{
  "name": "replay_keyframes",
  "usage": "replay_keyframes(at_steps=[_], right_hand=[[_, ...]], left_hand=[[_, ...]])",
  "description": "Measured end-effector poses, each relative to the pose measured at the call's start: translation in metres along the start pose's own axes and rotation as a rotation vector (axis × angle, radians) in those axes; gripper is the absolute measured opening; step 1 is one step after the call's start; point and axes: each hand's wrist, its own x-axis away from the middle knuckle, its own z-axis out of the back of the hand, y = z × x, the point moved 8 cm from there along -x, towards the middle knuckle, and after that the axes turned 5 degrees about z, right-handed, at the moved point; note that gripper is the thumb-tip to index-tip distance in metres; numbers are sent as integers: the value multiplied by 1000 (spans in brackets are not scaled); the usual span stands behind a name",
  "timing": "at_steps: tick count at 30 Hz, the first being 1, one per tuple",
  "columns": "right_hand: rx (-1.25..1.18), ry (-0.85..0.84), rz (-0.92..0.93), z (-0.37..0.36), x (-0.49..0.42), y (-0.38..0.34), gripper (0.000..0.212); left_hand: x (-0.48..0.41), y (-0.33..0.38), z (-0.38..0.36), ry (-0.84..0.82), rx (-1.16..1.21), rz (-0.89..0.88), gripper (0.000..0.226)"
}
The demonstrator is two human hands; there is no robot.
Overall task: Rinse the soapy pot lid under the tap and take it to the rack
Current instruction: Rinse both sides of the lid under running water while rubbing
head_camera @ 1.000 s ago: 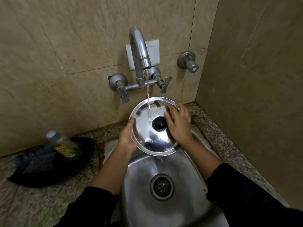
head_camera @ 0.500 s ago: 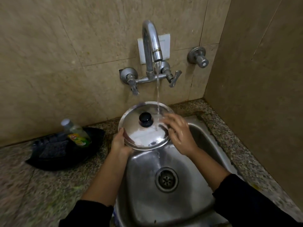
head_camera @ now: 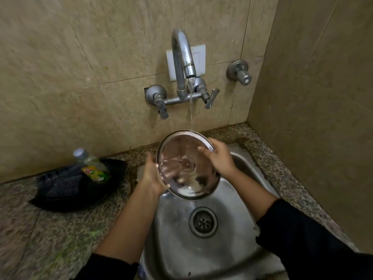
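A round steel pot lid (head_camera: pixel 186 156) is held over the steel sink (head_camera: pixel 175 245), its hollow underside facing up, so the knob is hidden. Water from the chrome tap (head_camera: pixel 182 57) runs into the lid near its far rim and pools inside. My left hand (head_camera: pixel 153 174) grips the lid's left rim, thumb over the edge. My right hand (head_camera: pixel 219 158) holds the right rim, fingers reaching into the hollow. No rack is in view.
A black tray (head_camera: pixel 66 190) with a dish-soap bottle (head_camera: pixel 91 165) and a dark scrub pad sits on the granite counter (head_camera: pixel 40 229) at left. A second wall valve (head_camera: pixel 240 72) is right of the tap. A side wall closes off the right. The sink drain (head_camera: pixel 202 222) lies below the lid.
The lid has been flipped: its black knob faced up before, now the hollow underside faces up under the stream. Both hands shifted their hold on the rim.
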Motion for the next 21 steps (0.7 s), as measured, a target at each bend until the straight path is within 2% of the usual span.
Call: replay_keyframes(at_steps=[2,5,7,9,13,16,21], right_hand=[[-4,-23,-53,-16,-10,2,37],[-104,-26,-90,-33,-13,-4,23],[-184,11,-137,-32,-10,-1,22],[-265,47,-213,-22,-5,11,22],[-407,105,-285,15,8,37,18],[-492,137,-278,41,19,42,18],[-602,195,-317,72,33,49,26]], left_hand=[[1,2,0,-38,52,-5,70],[5,8,7,8,5,-27,65],[15,14,5,19,2,-59,55],[15,17,3,-6,59,-60,60],[19,24,15,188,-68,-188,56],[15,20,18,256,-126,-227,50],[12,3,1,122,-186,-142,46]])
